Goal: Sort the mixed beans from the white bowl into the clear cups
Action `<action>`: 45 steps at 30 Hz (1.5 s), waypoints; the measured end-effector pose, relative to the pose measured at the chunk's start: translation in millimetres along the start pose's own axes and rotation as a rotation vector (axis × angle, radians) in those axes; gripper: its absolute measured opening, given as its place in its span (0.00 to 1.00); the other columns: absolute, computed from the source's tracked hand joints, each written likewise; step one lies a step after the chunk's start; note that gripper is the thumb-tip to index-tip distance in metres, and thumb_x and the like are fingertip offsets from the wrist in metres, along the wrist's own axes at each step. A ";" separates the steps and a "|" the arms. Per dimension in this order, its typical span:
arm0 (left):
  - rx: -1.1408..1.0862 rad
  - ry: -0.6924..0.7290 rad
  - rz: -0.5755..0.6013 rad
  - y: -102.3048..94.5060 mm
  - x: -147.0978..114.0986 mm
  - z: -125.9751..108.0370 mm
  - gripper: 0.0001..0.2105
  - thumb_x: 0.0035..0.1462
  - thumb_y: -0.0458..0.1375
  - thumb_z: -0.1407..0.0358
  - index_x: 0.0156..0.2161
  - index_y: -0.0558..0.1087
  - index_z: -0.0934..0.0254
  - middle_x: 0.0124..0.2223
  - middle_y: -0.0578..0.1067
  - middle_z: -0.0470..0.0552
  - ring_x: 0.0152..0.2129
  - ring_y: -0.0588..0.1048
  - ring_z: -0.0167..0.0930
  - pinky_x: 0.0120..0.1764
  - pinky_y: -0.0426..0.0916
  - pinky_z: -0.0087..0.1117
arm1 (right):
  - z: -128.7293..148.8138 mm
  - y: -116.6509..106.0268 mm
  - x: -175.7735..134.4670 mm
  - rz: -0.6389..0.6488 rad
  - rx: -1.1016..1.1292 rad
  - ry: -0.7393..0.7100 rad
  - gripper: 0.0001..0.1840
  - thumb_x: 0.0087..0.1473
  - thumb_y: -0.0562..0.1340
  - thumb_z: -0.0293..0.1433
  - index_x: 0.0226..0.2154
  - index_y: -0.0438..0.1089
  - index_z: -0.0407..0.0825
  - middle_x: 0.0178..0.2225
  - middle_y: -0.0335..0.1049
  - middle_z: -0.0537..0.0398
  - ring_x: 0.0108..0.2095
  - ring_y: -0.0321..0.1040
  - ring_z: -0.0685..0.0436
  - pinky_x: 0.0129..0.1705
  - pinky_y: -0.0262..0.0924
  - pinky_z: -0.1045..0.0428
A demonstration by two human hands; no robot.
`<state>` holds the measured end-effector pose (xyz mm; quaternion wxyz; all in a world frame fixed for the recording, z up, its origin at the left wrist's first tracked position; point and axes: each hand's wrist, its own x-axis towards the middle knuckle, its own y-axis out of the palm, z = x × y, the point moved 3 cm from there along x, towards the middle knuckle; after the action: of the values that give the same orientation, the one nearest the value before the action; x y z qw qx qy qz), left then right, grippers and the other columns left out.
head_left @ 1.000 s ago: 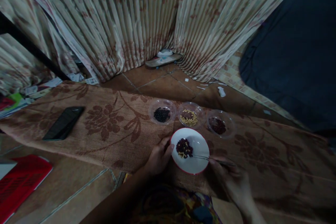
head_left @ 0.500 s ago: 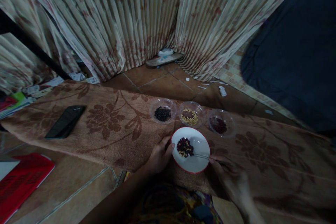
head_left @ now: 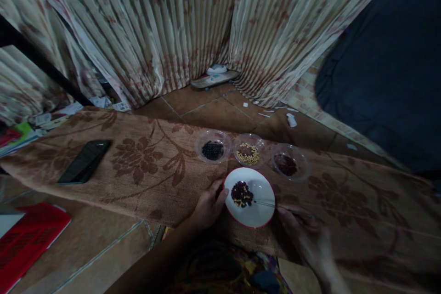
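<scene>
A white bowl point(head_left: 263, 213) with a red rim stands on the cloth in front of me, holding a heap of mixed dark and yellow beans point(head_left: 242, 194). My left hand point(head_left: 210, 204) grips its left rim, thumb over the edge. In my right hand point(head_left: 305, 227) is a pair of thin metal tweezers point(head_left: 267, 204), reaching over the right rim. Their tips are at a dark bean just right of the heap; whether they pinch it I cannot tell. Behind the bowl stand three clear plastic cups: black beans point(head_left: 212, 150), yellow beans point(head_left: 248, 154) and dark red beans point(head_left: 286, 164).
A brown flowered cloth point(head_left: 138, 193) covers the long narrow table. A black phone point(head_left: 85, 161) lies on its left part. Beyond are a skateboard point(head_left: 215, 80), scraps on the tiled floor and striped curtains point(head_left: 193, 23). A red bag point(head_left: 34, 239) lies at lower left.
The tweezers' tips have drawn slightly right, from the heap's edge to a dark bean beside it. The left hand and the bowl stay in place.
</scene>
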<state>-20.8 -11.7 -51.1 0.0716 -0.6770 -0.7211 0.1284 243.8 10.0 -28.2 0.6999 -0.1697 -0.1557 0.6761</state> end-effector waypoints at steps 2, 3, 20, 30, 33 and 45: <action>0.001 -0.005 -0.010 -0.1 -0.1 0.4 0.17 0.63 0.49 0.59 0.54 0.68 0.61 0.47 0.78 0.49 0.40 0.77 0.32 0.47 0.70 0.33 | 5.2 -7.9 3.4 -0.071 0.029 -0.002 0.14 0.44 0.68 0.42 0.29 0.77 0.49 0.33 0.78 0.48 0.35 0.74 0.39 0.39 0.69 0.45; -0.003 -0.002 -0.010 -0.1 -0.1 0.5 0.17 0.63 0.50 0.59 0.54 0.68 0.61 0.47 0.79 0.49 0.40 0.77 0.33 0.47 0.70 0.33 | 8.3 -13.5 6.6 -0.115 0.030 -0.008 0.15 0.43 0.69 0.42 0.29 0.77 0.48 0.32 0.78 0.48 0.35 0.74 0.39 0.39 0.69 0.45; -0.054 0.021 0.025 -1.2 0.7 -0.9 0.17 0.64 0.49 0.58 0.54 0.67 0.61 0.46 0.79 0.50 0.41 0.77 0.33 0.46 0.70 0.33 | 9.2 -58.9 71.5 -0.651 0.077 -0.050 0.19 0.40 0.69 0.42 0.29 0.76 0.43 0.31 0.75 0.48 0.33 0.72 0.40 0.37 0.67 0.46; -0.029 0.018 -0.020 1.0 0.6 0.5 0.16 0.63 0.50 0.59 0.53 0.68 0.61 0.47 0.78 0.49 0.41 0.77 0.33 0.48 0.69 0.33 | 22.6 -1.1 23.0 -0.012 0.094 -0.089 0.13 0.45 0.68 0.40 0.31 0.78 0.49 0.34 0.78 0.49 0.36 0.74 0.40 0.39 0.69 0.47; -0.018 0.017 -0.009 0.7 0.5 1.1 0.16 0.63 0.50 0.59 0.53 0.68 0.61 0.46 0.79 0.50 0.40 0.77 0.33 0.47 0.70 0.33 | 16.1 5.2 20.1 0.053 0.087 -0.090 0.12 0.47 0.67 0.39 0.32 0.77 0.50 0.35 0.77 0.50 0.37 0.73 0.41 0.40 0.69 0.48; -0.034 0.027 0.013 0.3 0.5 -0.9 0.17 0.63 0.49 0.59 0.54 0.67 0.62 0.49 0.77 0.51 0.44 0.76 0.33 0.49 0.69 0.33 | 2.9 10.0 20.1 0.036 0.016 -0.111 0.12 0.48 0.65 0.40 0.31 0.77 0.49 0.35 0.77 0.49 0.39 0.72 0.40 0.44 0.67 0.45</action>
<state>-20.3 -11.1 -50.4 0.0690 -0.6845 -0.7177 0.1074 234.3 30.4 -30.4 0.6793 -0.1291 -0.1861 0.6980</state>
